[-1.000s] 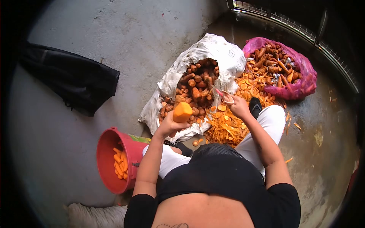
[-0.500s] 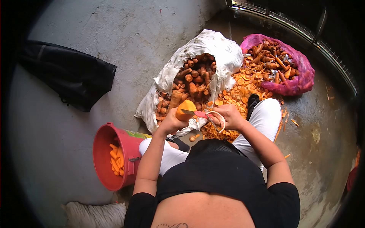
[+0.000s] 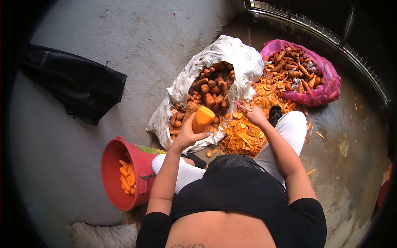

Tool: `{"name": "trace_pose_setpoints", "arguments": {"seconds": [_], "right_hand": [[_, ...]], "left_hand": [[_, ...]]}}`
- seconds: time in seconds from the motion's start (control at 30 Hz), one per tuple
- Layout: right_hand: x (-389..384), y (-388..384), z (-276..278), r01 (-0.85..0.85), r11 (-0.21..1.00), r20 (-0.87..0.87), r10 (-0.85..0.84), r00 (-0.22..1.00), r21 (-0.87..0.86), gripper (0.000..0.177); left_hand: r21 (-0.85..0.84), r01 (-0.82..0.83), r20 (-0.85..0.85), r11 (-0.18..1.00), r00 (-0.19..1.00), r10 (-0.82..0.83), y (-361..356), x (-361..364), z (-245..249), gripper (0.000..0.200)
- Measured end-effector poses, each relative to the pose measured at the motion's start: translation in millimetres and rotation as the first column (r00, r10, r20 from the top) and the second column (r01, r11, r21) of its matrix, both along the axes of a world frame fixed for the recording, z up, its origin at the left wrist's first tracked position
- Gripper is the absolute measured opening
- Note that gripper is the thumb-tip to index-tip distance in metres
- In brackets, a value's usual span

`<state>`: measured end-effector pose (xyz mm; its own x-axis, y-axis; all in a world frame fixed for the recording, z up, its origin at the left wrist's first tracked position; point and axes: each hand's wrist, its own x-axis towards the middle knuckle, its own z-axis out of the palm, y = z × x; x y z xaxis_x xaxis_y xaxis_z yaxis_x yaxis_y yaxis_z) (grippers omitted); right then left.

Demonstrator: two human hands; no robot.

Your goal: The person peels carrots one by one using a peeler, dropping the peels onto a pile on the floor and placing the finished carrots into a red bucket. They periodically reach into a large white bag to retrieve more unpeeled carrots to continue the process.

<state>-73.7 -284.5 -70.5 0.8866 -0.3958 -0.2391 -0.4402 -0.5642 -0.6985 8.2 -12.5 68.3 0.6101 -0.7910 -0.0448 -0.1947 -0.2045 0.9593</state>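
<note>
A thick carrot point(image 3: 203, 118) with a smooth, bright orange upper end is gripped in my left hand point(image 3: 187, 134), in front of the white sack point(image 3: 244, 53) of unpeeled carrots. To the right, my right hand point(image 3: 254, 114) is closed round a small tool with a pink-red part point(image 3: 237, 103), over the heap of orange peelings and slices point(image 3: 245, 134). Most of the tool is hidden by the fingers. The two hands are apart.
At the lower left a red bucket point(image 3: 108, 173) lies tilted, with peeled carrots point(image 3: 127, 177) inside. A pink sack point(image 3: 328, 82) of carrots and scraps stands at the upper right. Black cloth point(image 3: 78, 82) lies at the left, a pale sack point(image 3: 103, 234) at the bottom left.
My right hand has moved up and right, away from the carrot, taking the tool along. A pale strip that hung at the tool is no longer there. The carrot in my left hand stands more upright.
</note>
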Motion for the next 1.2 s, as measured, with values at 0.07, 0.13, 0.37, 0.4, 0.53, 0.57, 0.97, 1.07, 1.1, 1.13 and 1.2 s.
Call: {"name": "trace_pose_setpoints", "arguments": {"seconds": [0.07,0.13,0.37,0.4,0.53,0.57,0.97,1.07,1.1,1.13,1.2], "right_hand": [[-10.6,5.8,-4.5,0.037,0.995,0.13,-0.05,0.99,0.097,0.04],[-16.8,16.7,7.6,0.037,0.987,0.265,-0.077,0.961,0.155,0.035],[-35.4,76.5,29.1,-0.104,0.932,0.561,-0.117,0.819,0.347,0.026],[-38.5,80.6,31.5,-0.149,0.897,0.533,-0.109,0.839,0.417,0.024],[-44.8,89.2,46.8,-0.14,0.918,0.508,-0.075,0.858,0.371,0.024],[-44.3,92.3,45.8,-0.15,0.916,0.558,-0.091,0.824,0.372,0.025],[-39.2,110.1,45.0,-0.138,0.956,0.541,-0.025,0.841,0.257,0.033],[-37.6,109.8,42.5,-0.127,0.965,0.537,-0.017,0.844,0.231,0.034],[-37.4,109.5,43.3,-0.129,0.965,0.518,-0.007,0.855,0.226,0.035],[-37.3,109.0,45.0,-0.13,0.966,0.499,0.002,0.867,0.222,0.035],[-37.1,108.4,44.5,-0.125,0.968,0.468,0.009,0.884,0.216,0.036]], "left_hand": [[0.007,-0.044,0.13,0.999,0.991,0.043,-4.0,2.0,-11.9,0.048],[0.119,-0.182,0.431,0.976,0.895,0.115,-3.3,9.8,-32.2,0.052],[0.242,-0.526,0.814,0.815,0.567,0.124,-11.0,-2.1,-35.8,0.051],[0.207,-0.516,0.848,0.831,0.518,0.111,-11.0,-0.4,-39.2,0.05],[0.199,-0.522,0.883,0.829,0.463,0.08,-6.3,5.7,-53.0,0.043],[0.202,-0.546,0.877,0.813,0.47,0.099,-5.9,6.3,-56.6,0.042],[0.12,-0.605,0.943,0.787,0.317,0.1,-7.2,10.5,-72.6,0.035],[0.107,-0.599,0.949,0.794,0.299,0.097,-7.4,11.9,-72.5,0.036],[0.106,-0.597,0.95,0.795,0.297,0.096,-7.3,12.1,-72.2,0.037],[0.104,-0.596,0.947,0.796,0.305,0.104,-7.2,12.4,-72.3,0.038],[0.101,-0.594,0.939,0.798,0.322,0.12,-6.8,12.2,-72.9,0.04]]}}
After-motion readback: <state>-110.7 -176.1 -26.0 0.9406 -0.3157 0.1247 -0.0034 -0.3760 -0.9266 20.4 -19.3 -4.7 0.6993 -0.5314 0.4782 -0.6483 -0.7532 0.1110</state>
